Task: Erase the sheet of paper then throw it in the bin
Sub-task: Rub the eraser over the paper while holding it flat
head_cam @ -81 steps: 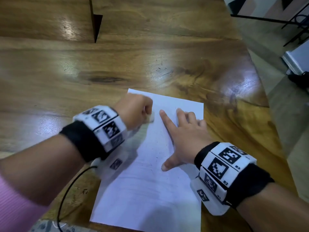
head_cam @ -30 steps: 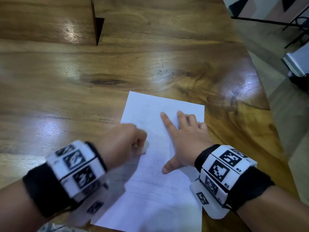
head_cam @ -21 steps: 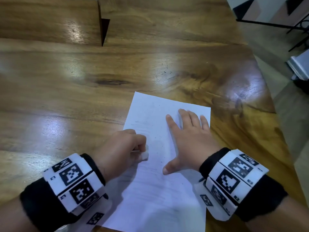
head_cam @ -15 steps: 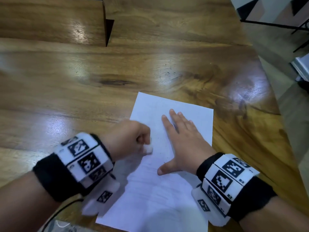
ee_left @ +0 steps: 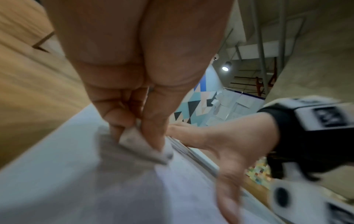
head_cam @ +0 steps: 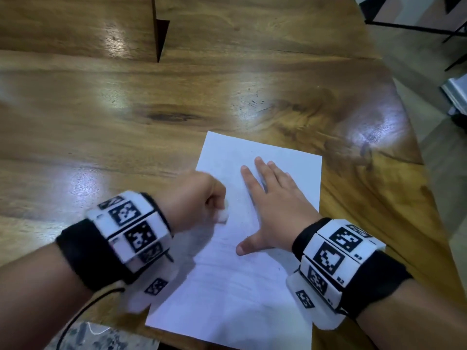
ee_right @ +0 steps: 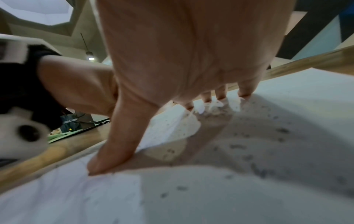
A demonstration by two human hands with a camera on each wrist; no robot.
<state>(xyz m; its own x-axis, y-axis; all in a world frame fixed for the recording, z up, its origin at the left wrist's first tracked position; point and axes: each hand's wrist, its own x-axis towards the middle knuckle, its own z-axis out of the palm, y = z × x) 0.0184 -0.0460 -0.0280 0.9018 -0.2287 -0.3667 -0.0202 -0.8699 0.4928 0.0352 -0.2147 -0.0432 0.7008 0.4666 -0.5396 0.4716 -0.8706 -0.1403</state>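
Observation:
A white sheet of paper (head_cam: 235, 294) lies on the wooden table (head_cam: 101, 127), with faint pencil marks and dark eraser crumbs on it (ee_right: 249, 151). My left hand (head_cam: 197, 198) grips a small white eraser (head_cam: 223, 216) in a fist and presses it on the sheet's left half; the left wrist view shows the eraser (ee_left: 141, 145) pinched between thumb and fingers. My right hand (head_cam: 273, 205) lies flat on the paper just right of the eraser, fingers spread and thumb out, holding the sheet down (ee_right: 118, 144). No bin is in view.
The table's right edge (head_cam: 414, 152) curves close to the paper, with floor and a white object (head_cam: 457, 94) beyond. A dark notch (head_cam: 159, 34) cuts into the tabletop at the far side. A black cable (head_cam: 73, 322) hangs from my left wrist.
My left hand has rubbed the eraser back and forth over the sheet's left half, ending a little farther up. The right hand's fingers have shifted slightly while pressing the paper.

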